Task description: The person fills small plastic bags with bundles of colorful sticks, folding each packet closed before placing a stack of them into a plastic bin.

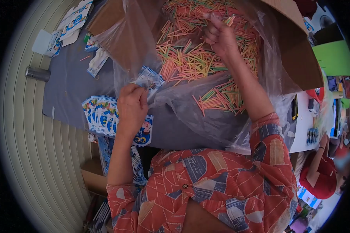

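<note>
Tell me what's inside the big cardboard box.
Clear plastic sheeting lines the cardboard box, with many thin pink, yellow and green sticks in it. The right hand covers some of them, and whatever lies beneath the sticks is hidden.

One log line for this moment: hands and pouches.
left hand: holding blue-and-white pouch | right hand: over stick pile, holding thin colored sticks | overlapping printed pouches: on gray table beside left hand

We can read no words for certain: the print on the packets [101, 115] at nine o'clock and cartons [77, 20] between ten and eleven is too small.
</note>
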`<control>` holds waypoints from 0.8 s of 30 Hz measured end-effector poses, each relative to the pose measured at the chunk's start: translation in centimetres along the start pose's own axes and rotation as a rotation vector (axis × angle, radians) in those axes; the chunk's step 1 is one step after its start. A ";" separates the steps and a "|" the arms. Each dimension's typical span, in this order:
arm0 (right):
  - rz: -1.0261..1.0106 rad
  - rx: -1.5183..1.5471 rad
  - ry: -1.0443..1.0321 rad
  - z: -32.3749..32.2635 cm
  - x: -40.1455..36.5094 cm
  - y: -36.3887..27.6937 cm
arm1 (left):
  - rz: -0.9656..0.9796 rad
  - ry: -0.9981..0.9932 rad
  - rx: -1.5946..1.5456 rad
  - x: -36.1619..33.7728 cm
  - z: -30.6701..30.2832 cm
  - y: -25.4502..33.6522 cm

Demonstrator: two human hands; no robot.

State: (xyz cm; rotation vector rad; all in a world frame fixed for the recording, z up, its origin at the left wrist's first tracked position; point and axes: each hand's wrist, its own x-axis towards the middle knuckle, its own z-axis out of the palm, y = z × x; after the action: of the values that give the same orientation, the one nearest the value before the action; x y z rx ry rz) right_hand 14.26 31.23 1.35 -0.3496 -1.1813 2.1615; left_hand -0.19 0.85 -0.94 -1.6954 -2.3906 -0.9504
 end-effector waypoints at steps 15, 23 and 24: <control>-0.332 -0.157 -0.290 8.3 -4.9 -0.9 | -0.290 -0.062 -1.120 5.9 2.5 5.1; -0.185 -0.567 -0.184 6.6 -5.7 -1.7 | -0.134 -0.025 -1.088 7.9 5.2 6.7; -0.185 -0.566 -0.183 6.4 -5.5 -1.5 | -0.130 -0.014 -1.056 8.0 5.9 6.6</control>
State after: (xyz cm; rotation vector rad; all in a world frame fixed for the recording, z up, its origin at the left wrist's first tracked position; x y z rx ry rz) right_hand 15.73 24.04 5.78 -0.2681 -1.8506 1.6982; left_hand 4.17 11.91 0.33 -1.7053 -2.1067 -2.5176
